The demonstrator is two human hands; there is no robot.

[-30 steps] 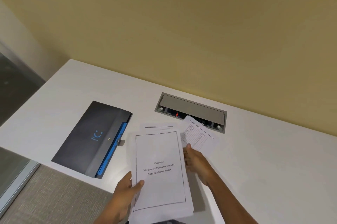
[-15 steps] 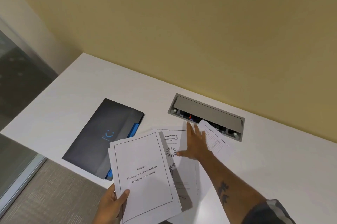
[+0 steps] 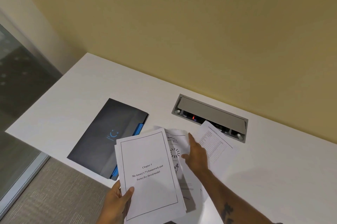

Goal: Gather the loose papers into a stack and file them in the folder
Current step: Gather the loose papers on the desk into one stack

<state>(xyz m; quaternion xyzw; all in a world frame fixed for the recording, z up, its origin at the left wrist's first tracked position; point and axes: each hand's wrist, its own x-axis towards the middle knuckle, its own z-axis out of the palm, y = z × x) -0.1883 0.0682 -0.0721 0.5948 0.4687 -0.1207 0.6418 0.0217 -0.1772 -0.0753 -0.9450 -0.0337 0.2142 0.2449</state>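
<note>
the left hand [image 3: 116, 200] pinched a stack [image 3: 149, 174] at its lower corner, thumb on top, held above the desk [image 3: 273, 169] edge. the right hand [image 3: 197, 154] lay flat, fingers spread, on a sheet [image 3: 177, 143]. another sheet [image 3: 215, 143] lay beside it. the folder [image 3: 109, 138] lay shut, left of the stack.

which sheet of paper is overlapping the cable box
The table-printed sheet, right of the right hand; its top corner covers the cable box. Other sheets lie short of it.

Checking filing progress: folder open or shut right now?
Shut. The dark folder lies flat on the desk, front flap down over its blue edge; no papers visibly going in.
</note>
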